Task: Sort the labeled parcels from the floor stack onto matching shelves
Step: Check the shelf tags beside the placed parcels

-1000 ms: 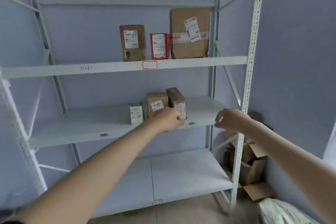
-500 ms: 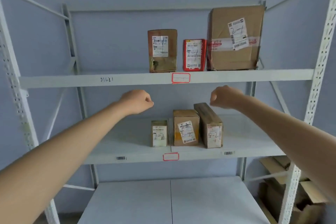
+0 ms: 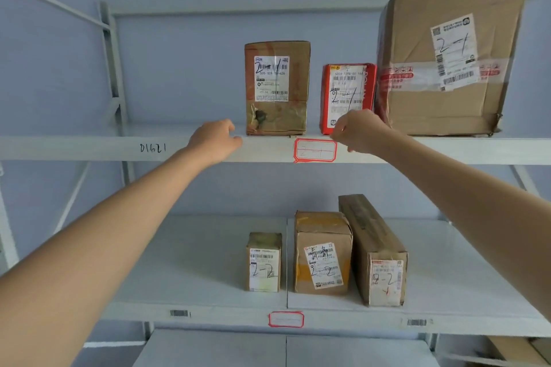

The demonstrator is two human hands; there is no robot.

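Note:
Three parcels marked 2-1 stand on the upper shelf (image 3: 89,147): a brown box (image 3: 277,88), a red packet (image 3: 347,92) and a large brown box (image 3: 447,62). A red-framed tag (image 3: 315,150) sits on that shelf's front edge. My left hand (image 3: 214,140) hovers with loosely curled fingers just left of the brown box, holding nothing. My right hand (image 3: 360,131) is in front of the red packet's lower corner with fingers curled; I cannot tell whether it touches it. The middle shelf (image 3: 193,262) carries three parcels marked 2-2: a small box (image 3: 264,262), a medium box (image 3: 322,253) and a long box (image 3: 374,250).
Grey metal uprights (image 3: 114,74) and diagonal braces frame the rack against a blue wall. A second red-framed tag (image 3: 286,319) marks the middle shelf's edge. A lower shelf (image 3: 238,348) shows beneath. Cardboard (image 3: 518,350) lies at the bottom right.
Both hands have risen from the middle shelf level to the upper shelf's front edge. The view has moved closer and tilted upward, so the floor stack is out of sight.

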